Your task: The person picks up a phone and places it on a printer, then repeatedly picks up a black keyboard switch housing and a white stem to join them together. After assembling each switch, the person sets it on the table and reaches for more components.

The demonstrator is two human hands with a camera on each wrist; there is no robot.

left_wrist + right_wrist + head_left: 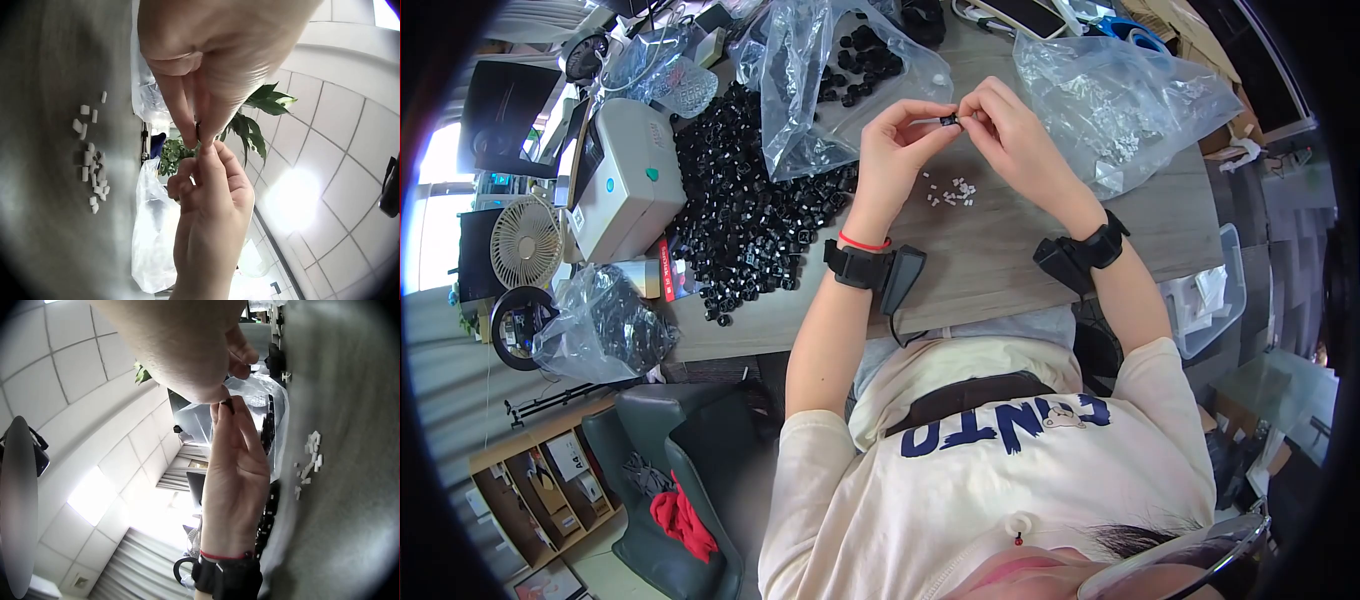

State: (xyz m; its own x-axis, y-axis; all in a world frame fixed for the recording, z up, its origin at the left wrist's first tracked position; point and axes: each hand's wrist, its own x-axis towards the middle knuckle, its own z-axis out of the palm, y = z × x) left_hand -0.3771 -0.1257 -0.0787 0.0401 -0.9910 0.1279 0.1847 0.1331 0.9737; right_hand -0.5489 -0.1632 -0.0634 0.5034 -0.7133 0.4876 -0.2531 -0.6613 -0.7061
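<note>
My left hand (887,150), a red band at its wrist, pinches a small black plastic part (949,119) between thumb and forefinger. From the other side, the thumb and forefinger of my right hand (1018,145) close on the part's near end; the two hands' fingertips meet there. In the left wrist view the right hand (212,212) comes up from below to the left fingertips. The right wrist view shows the black part (227,405) as a dark sliver, mostly hidden by fingers. Small white pieces (952,192) lie loose on the table just below the hands.
A large heap of black plastic parts (745,190) spreads over the table's left side, beside a white box-shaped machine (628,175). One clear bag (800,120) holds more black parts. Another bag (1115,120), with white pieces, lies at the right. A phone (1025,15) lies behind.
</note>
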